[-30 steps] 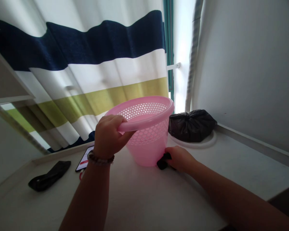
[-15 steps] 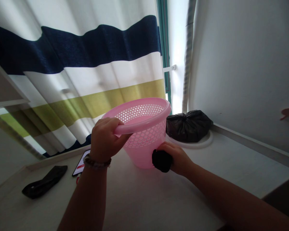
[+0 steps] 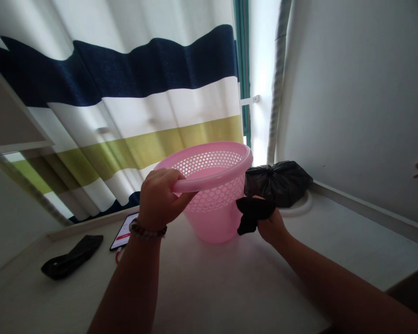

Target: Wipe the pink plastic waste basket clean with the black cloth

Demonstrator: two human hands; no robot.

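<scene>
A pink plastic basket (image 3: 214, 222) with a perforated upper wall stands on the pale surface, its open top tilted toward me. My left hand (image 3: 162, 197) grips the near left part of its rim, thumb outside and fingers over the edge. Just right of the basket, my right hand (image 3: 273, 227) is closed on a black cloth (image 3: 252, 213), which hangs down from the fingers in front of the basket's side. Some fingertips of that hand are hidden behind the cloth.
A tied black plastic bag (image 3: 280, 183) sits in a white ring (image 3: 301, 207) behind my right hand. At the left lie a folded black item (image 3: 73, 257) and a phone (image 3: 123, 234). A striped curtain (image 3: 142, 106) hangs behind.
My right hand has moved slightly up and right, away from the basket's wall, and the bunched black cloth now hangs looser. The whole view has shifted a little; my left hand keeps its hold.
</scene>
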